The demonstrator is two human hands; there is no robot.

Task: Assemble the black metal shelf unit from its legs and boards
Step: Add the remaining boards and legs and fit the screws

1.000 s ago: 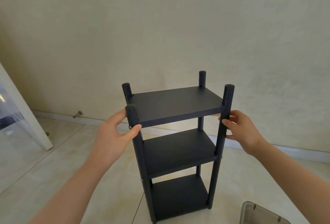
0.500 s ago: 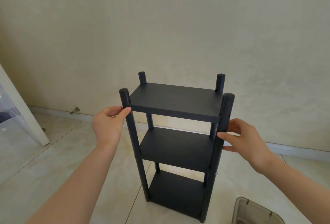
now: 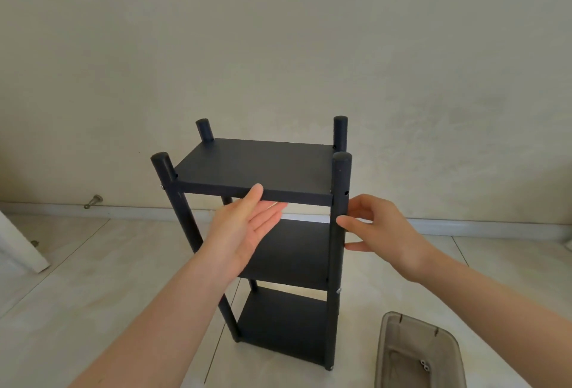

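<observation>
Below and just right of your right hand (image 3: 380,233), a translucent grey-brown tray (image 3: 402,341) sat on the floor (image 3: 93,295). Two small silvery pieces (image 3: 424,365) lay in it toward its near end, too small to tell whether they were screws or nuts. The tray's near end was cut off by the bottom edge of the view.

The shelf unit (image 3: 335,310) stood upright on the floor between your hands, with all three boards on its four legs. Your left hand (image 3: 244,233) was released, palm up and fingers straight, the fingertips touching the underside of the top board (image 3: 257,168) at its front edge. Your right hand grasped the front right leg (image 3: 340,177) lightly, just under the top board: thumb tip on the leg's front, curled fingers at its right side.

Your left hand and forearm covered the left part of the middle board (image 3: 297,251) and a stretch of the front left leg (image 3: 179,208). The rear left leg (image 3: 205,129) showed only as a stub above the top board and short bits below it. The bottom board (image 3: 284,325) lay below your hands, partly behind the front right leg.

Well left of your left hand, a small metal doorstop (image 3: 93,201) stuck out above the skirting, and a white panel (image 3: 18,248) was cut off by the left edge.
</observation>
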